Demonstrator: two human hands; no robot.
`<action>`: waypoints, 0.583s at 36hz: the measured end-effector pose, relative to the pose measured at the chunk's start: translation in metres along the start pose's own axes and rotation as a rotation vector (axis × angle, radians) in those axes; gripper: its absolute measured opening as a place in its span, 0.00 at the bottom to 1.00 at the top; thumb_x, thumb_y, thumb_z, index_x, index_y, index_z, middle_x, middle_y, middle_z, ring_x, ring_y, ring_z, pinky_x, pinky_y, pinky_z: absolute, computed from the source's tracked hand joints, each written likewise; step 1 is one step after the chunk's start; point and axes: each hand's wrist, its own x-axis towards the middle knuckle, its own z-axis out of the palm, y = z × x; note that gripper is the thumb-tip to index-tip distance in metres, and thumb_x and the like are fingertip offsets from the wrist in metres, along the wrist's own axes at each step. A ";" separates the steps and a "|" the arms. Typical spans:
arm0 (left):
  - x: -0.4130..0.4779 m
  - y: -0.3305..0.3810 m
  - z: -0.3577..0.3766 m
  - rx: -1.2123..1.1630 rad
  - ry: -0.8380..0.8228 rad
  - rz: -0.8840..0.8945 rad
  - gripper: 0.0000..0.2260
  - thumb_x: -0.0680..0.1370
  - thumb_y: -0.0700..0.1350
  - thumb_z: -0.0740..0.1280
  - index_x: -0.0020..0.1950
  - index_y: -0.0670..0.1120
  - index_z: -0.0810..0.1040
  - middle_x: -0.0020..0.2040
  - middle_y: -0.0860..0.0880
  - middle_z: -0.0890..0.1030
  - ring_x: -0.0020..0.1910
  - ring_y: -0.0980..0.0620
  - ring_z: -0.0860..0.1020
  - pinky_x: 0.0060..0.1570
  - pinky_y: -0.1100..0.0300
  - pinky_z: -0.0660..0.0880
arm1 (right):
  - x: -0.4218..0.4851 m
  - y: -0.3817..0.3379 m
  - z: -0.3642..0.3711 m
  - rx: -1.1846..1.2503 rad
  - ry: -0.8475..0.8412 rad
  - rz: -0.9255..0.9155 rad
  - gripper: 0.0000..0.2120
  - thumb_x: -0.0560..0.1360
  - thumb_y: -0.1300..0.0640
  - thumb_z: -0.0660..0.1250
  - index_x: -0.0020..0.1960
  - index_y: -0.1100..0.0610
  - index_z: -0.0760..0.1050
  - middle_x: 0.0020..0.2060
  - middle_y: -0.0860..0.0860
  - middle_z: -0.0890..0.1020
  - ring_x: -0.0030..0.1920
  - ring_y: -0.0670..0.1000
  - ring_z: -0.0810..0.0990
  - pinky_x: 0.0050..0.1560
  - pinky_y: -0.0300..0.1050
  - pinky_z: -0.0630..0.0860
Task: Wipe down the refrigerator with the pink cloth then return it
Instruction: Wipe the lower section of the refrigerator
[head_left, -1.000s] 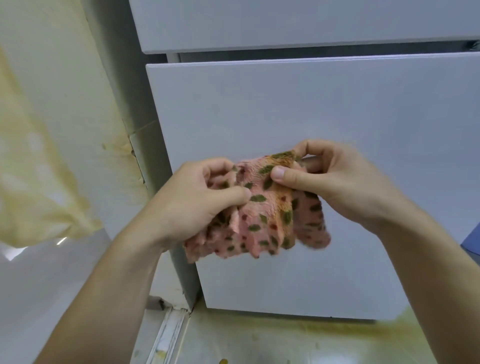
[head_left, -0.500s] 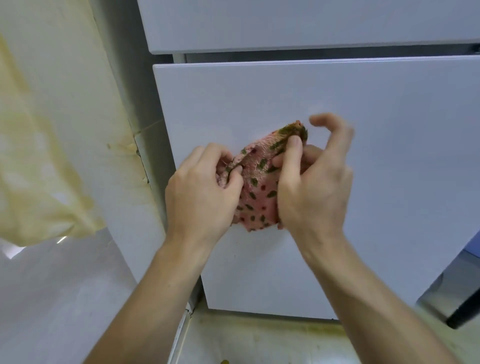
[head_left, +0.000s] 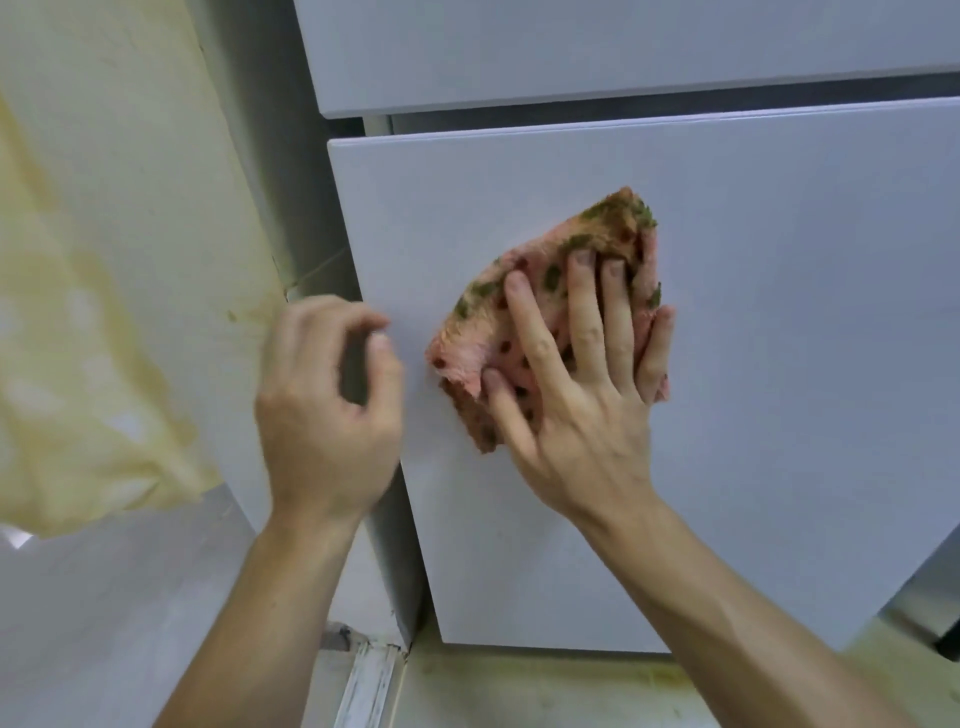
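The pink cloth (head_left: 524, 306), fuzzy with green and red spots, lies folded flat against the white lower door of the refrigerator (head_left: 779, 364). My right hand (head_left: 582, 384) presses it onto the door with fingers spread and straight. My left hand (head_left: 327, 410) hovers apart from the cloth at the door's left edge, its fingers loosely curled and holding nothing; it is motion-blurred.
A second white refrigerator door (head_left: 571, 47) sits above, with a dark gap between the two. A stained cream wall (head_left: 130, 208) and pale yellow fabric (head_left: 67, 389) are on the left. The yellowed floor (head_left: 545, 691) runs below the door.
Both hands were gripping and folding the cloth in front of the door. Now my left hand has let go and drawn left, and my right hand has flattened the cloth against the door.
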 end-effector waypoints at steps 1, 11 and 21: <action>0.000 -0.009 -0.001 0.028 0.051 -0.022 0.08 0.80 0.37 0.65 0.57 0.39 0.82 0.57 0.41 0.79 0.59 0.43 0.77 0.59 0.45 0.77 | 0.003 -0.009 0.002 -0.013 -0.004 0.019 0.29 0.84 0.42 0.60 0.82 0.47 0.59 0.82 0.55 0.53 0.84 0.56 0.51 0.81 0.63 0.41; -0.009 -0.048 0.010 0.177 -0.090 -0.076 0.30 0.82 0.42 0.59 0.85 0.48 0.58 0.86 0.41 0.49 0.85 0.42 0.46 0.83 0.46 0.44 | 0.009 -0.053 0.031 -0.055 0.062 -0.092 0.25 0.84 0.40 0.61 0.80 0.41 0.66 0.82 0.51 0.56 0.83 0.51 0.54 0.83 0.58 0.48; -0.016 -0.075 0.017 0.128 -0.056 -0.086 0.40 0.80 0.48 0.67 0.85 0.41 0.49 0.85 0.36 0.47 0.84 0.37 0.43 0.82 0.36 0.42 | -0.129 -0.013 0.049 -0.087 -0.269 -0.389 0.29 0.84 0.57 0.52 0.84 0.48 0.57 0.85 0.46 0.50 0.84 0.46 0.49 0.84 0.50 0.43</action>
